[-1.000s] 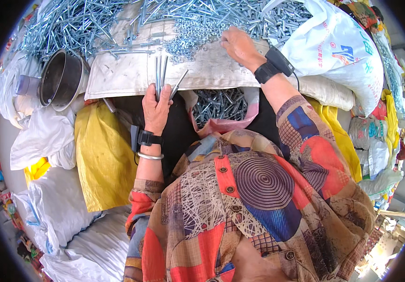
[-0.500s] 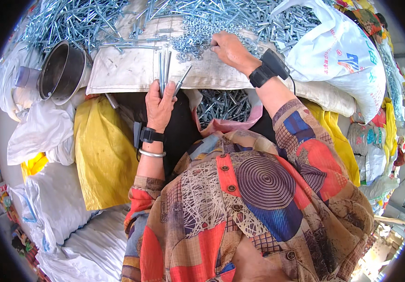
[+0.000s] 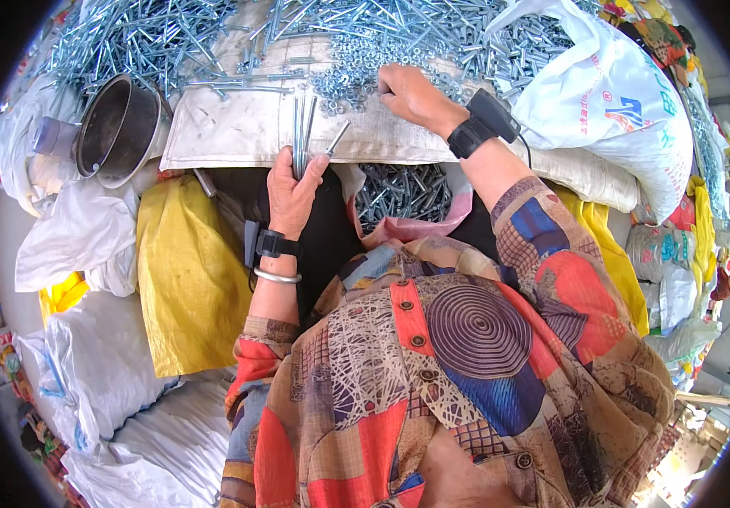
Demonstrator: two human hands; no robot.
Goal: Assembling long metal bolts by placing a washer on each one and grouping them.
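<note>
My left hand [image 3: 295, 199] is closed around a small bundle of long metal rods [image 3: 302, 127] that look like threaded bolts, pointing away from me. One shorter-looking piece [image 3: 339, 137] with a thicker end leans out to the right by the thumb. Farther right, my right hand [image 3: 420, 97] rests at the near edge of a spread of small metal nuts [image 3: 356, 63]. Its fingers are curled together, and whatever they pinch is hidden. Both hands are over a pale canvas cloth [image 3: 221, 135] that covers the work surface.
Long rods [image 3: 141, 42] lie heaped at the far left, short metal tubes [image 3: 513, 51] at the far right beside a white woven sack [image 3: 636, 127]. A dark metal pot [image 3: 104, 140] stands left. Between my knees, a pink-rimmed bag [image 3: 412, 227] holds metal pieces [image 3: 403, 190].
My left thumb has shifted right, and the leaning piece has moved slightly with it, apart from the bundle. My right hand stays curled by the nuts, nearly in place.
</note>
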